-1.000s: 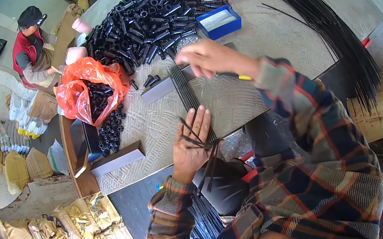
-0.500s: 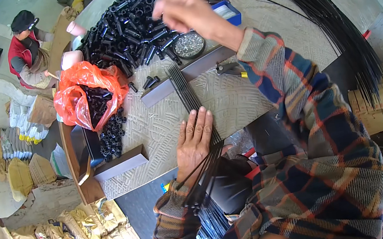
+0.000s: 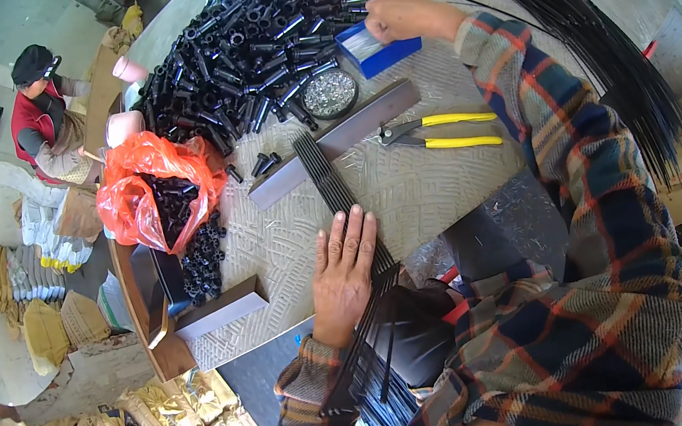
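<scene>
My left hand (image 3: pixel 346 274) lies palm down with fingers outstretched on a flat row of thin black rods (image 3: pixel 320 172). The rods' far ends rest over a grey metal angle bar (image 3: pixel 379 110); their near ends run past my wrist, off the table edge. My right hand (image 3: pixel 410 16) is at the far side, its fingers bent and closed at the rim of a small blue box (image 3: pixel 390 58) with clear or whitish thin pieces inside. What its fingertips hold, if anything, is hidden. Yellow-handled cutting pliers (image 3: pixel 459 118) lie on the table nearby.
A heap of black tubular parts (image 3: pixel 238 52) covers the table's far left, beside a round dish of small shiny bits (image 3: pixel 330 94). An orange bag (image 3: pixel 123 197) holds more parts. Long black rods (image 3: pixel 588 35) lie at right. Another person (image 3: pixel 44 116) sits far left.
My right hand has moved right and slightly down, from above the heap to the blue box. The pliers now show fully. My left hand stays on the rods.
</scene>
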{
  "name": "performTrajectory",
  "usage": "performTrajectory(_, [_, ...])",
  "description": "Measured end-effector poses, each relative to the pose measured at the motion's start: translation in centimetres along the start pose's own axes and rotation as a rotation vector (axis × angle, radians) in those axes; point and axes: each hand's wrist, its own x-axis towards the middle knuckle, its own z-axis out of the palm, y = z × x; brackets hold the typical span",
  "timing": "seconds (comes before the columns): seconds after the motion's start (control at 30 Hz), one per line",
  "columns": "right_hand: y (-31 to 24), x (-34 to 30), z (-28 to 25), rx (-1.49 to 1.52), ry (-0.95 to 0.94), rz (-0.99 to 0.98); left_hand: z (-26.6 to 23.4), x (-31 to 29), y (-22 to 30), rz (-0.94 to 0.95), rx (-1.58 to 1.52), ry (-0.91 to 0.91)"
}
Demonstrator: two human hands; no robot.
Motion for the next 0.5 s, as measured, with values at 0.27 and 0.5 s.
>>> performTrajectory(0.27, [-0.2, -0.2, 1.4, -0.022, 0.152, -0.009, -1.4, 0.5, 0.0, -0.059, -0.088, -0.060])
performTrajectory(0.5, [-2.7, -0.8, 0.7, -0.066, 0.343, -0.002, -0.5, 0.4, -0.1, -0.053, -0.075, -0.017])
